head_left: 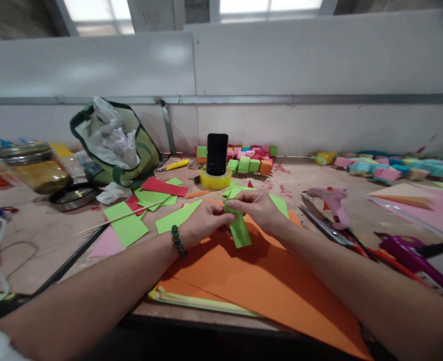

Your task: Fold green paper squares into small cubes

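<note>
Both my hands meet over a stack of orange paper (281, 271). Between them is a green paper strip (240, 231), its lower end hanging toward me. My left hand (209, 219), below a green bead bracelet, pinches the strip's left edge. My right hand (257, 208) grips the strip near its upper part with thumb and fingers closed. More green paper pieces (127, 224) lie to the left, with a thin wooden stick (122, 218) across them and a red paper strip (164, 187) behind.
A phone (217, 154) stands in a yellow tape roll (216, 179), colored paper cubes (244, 165) behind it. Right are a pink glue gun (334, 203), a metal tool (324, 225) and a purple glue gun (419, 263). A glass jar (37, 170) and green bag (142, 145) stand left.
</note>
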`<action>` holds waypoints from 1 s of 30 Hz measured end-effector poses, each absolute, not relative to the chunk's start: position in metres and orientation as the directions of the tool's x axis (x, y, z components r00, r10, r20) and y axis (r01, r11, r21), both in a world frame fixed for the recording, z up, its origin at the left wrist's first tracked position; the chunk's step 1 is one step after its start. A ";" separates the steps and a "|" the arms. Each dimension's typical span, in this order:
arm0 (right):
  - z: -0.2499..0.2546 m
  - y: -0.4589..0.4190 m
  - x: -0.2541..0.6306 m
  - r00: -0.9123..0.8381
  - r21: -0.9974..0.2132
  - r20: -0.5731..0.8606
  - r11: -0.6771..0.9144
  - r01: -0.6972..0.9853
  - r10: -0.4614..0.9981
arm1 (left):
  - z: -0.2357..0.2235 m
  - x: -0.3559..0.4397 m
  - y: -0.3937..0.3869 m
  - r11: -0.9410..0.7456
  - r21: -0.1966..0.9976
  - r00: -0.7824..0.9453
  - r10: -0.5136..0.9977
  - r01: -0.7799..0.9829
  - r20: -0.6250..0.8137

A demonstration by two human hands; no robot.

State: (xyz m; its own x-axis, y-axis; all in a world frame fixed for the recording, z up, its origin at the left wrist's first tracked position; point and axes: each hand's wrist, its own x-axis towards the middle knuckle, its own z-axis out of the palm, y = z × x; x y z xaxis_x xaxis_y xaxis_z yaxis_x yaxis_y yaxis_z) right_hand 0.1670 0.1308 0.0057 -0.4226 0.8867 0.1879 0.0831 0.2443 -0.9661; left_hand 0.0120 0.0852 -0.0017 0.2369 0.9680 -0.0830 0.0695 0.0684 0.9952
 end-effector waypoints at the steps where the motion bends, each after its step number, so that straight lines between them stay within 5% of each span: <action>1: 0.004 0.131 0.166 -0.419 -0.965 0.185 0.244 0.091 0.889 | -0.001 0.012 0.086 0.072 0.995 0.227 0.970 0.065 -0.085; 8: 0.000 0.133 0.168 -0.521 -0.926 0.133 0.292 0.237 0.843 | 0.001 0.004 0.094 0.031 0.998 0.019 0.999 -0.056 -0.030; 17: 0.008 0.134 0.175 -0.704 -0.858 0.098 0.418 0.299 0.704 | 0.001 0.000 0.093 0.039 0.998 0.106 0.994 -0.043 -0.034; 30: 0.014 0.139 0.181 -0.583 -0.962 -0.032 0.133 0.239 0.812 | -0.001 -0.002 0.101 -0.026 0.991 -0.182 0.983 -0.127 0.003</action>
State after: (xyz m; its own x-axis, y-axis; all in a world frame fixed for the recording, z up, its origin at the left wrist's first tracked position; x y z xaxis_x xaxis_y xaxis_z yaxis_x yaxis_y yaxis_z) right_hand 0.1808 0.1391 0.0144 -0.5828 0.8120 -0.0322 0.2388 0.1332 -0.9619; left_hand -0.0021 0.1007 -0.0011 -0.1825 0.9832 0.0026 -0.1275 -0.0263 0.9915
